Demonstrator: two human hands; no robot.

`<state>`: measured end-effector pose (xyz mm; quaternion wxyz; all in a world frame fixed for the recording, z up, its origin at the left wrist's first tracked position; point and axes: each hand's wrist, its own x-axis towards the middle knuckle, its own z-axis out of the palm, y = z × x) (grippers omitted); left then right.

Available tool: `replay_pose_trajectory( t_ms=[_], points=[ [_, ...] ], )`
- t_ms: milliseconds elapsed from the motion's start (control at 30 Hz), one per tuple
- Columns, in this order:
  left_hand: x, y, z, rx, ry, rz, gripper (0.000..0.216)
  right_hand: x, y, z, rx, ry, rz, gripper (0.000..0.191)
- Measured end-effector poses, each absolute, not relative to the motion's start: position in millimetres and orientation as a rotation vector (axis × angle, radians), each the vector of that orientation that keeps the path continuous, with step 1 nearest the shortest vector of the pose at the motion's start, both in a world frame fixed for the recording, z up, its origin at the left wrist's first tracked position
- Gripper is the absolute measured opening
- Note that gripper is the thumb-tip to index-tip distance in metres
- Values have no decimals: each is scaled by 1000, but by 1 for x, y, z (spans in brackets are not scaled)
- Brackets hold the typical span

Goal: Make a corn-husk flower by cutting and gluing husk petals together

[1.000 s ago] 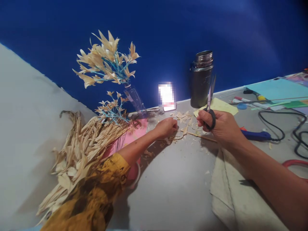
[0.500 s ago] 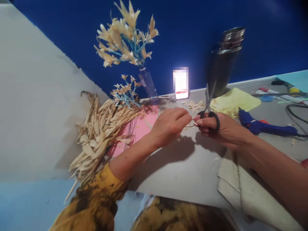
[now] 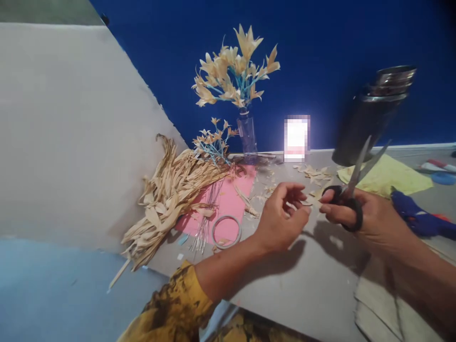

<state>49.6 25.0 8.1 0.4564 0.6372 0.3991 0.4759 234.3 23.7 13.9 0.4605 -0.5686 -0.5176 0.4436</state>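
My right hand (image 3: 363, 213) holds scissors (image 3: 352, 185) with black handles looped round its fingers. Their blades point up and stand apart. Between thumb and fingertip of the same hand is a small pale piece of dry husk (image 3: 315, 199). Just left of it, my left hand (image 3: 283, 216) is half curled, thumb and fingers apart, and I see nothing gripped in it. Husk scraps (image 3: 313, 173) lie on the table behind both hands.
At left, a heap of dry husks (image 3: 167, 190) lies beside pink paper (image 3: 228, 204), thin wires (image 3: 204, 228) and a tape ring (image 3: 239, 232). Husk flowers (image 3: 228, 71) stand in a clear bottle (image 3: 247, 135). A dark flask (image 3: 366, 118), yellow sheet (image 3: 388, 175) and blue glue gun (image 3: 413, 211) are right.
My left hand's fingers have come apart and drawn away from the husk piece, which stays in my right hand. The view has turned left, bringing the tape ring into sight.
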Motion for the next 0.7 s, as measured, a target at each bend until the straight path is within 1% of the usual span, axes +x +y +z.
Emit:
replay_pose_trajectory(
  t_ms=[67, 133, 233, 333, 500, 700],
  points=[
    [52, 25, 6, 1195, 880, 999, 26, 232, 22, 16, -1390, -1347, 1053, 29],
    [52, 27, 6, 1026, 825, 898, 22, 228, 21, 17, -1347, -1437, 1056, 25],
    [52, 28, 6, 1032, 878, 914, 14, 223, 19, 17, -1306, -1520, 1073, 21],
    [54, 28, 3, 1039, 922, 914, 9, 222, 18, 15, -1279, -1523, 1154, 23],
    [53, 29, 0, 878, 791, 875, 15, 226, 19, 15, -1223, -1397, 1357, 28],
    [48, 29, 5, 861, 684, 857, 24, 226, 19, 18, -1235, -1390, 1320, 26]
  ],
)
